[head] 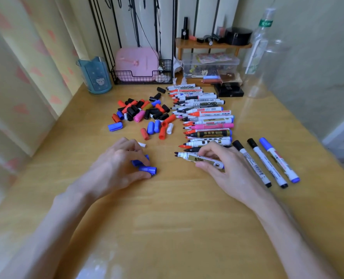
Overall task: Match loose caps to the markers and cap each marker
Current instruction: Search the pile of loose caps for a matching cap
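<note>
My right hand grips an uncapped white marker with a dark blue tip pointing left, lying low over the table. My left hand rests on the table, its fingers curled round blue caps; one sticks out past my thumb. A heap of loose caps in black, red, blue, pink and white lies beyond my left hand. A row of uncapped markers lies side by side beyond my right hand, tips to the left. Three capped markers, two black and one blue, lie to the right of my right hand.
The wooden table carries a blue cup, a wire basket with a pink case, a clear box, a small wooden shelf, a black box and clear plastic bottles along its far edge.
</note>
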